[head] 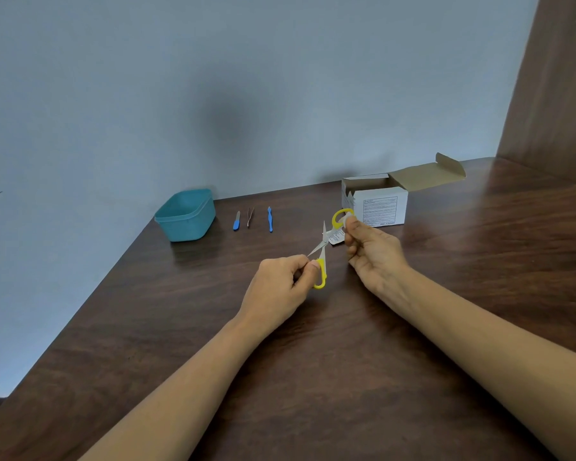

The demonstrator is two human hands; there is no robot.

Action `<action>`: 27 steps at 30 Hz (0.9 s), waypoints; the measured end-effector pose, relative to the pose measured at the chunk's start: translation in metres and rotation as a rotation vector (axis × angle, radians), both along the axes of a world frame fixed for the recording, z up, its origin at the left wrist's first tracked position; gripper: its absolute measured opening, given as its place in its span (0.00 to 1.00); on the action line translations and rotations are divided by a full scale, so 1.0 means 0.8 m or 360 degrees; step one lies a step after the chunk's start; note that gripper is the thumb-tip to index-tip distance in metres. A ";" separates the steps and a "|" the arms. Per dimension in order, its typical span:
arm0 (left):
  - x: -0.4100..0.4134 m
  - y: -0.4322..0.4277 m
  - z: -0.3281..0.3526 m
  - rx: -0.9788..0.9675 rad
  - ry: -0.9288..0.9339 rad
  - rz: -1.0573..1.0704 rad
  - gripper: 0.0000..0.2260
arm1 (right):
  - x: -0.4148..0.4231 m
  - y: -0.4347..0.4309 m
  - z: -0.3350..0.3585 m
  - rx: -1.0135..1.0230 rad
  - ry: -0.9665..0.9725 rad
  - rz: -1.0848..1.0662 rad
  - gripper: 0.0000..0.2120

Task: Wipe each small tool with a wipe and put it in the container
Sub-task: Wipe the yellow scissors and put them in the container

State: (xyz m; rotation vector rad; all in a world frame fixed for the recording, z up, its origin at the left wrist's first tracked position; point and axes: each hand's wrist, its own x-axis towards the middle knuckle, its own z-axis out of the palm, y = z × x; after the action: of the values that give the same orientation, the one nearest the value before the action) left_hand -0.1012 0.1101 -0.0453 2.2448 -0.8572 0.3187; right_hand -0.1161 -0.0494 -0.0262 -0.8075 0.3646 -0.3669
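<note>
Scissors (323, 248) yellow-handled, blades splayed; left hand (280, 287) fingers pinch one loop, right hand (374, 252) fingers pinch wipe (348, 219) on other.

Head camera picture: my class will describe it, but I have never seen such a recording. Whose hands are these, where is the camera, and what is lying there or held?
There is no machine here. A person wears one camera on the head, looking forward and down, so both arms are their own. The left hand grips one yellow handle of the scissors, which are spread open. The right hand holds the other handle together with a small white wipe. On the brown table stand a teal container and an open white box. Between them lie a small blue-handled tool, tweezers and a longer blue tool.
</note>
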 end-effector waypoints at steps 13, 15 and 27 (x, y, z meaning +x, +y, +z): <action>0.002 0.002 0.001 -0.0017 -0.0011 0.0022 0.17 | 0.004 -0.009 0.001 -0.0249 0.0041 0.0122 0.02; 0.001 0.002 0.002 -0.0001 -0.0008 0.0017 0.17 | 0.004 -0.015 0.001 -0.0210 0.0054 0.0068 0.03; 0.000 0.004 0.004 -0.0016 -0.0012 0.0010 0.18 | 0.000 0.002 -0.003 -0.0100 -0.0045 0.0212 0.03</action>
State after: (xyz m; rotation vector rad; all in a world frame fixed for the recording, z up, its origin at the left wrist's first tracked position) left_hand -0.1009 0.1129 -0.0423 2.2391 -0.8508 0.3335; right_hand -0.1161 -0.0476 -0.0288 -0.8824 0.2721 -0.2664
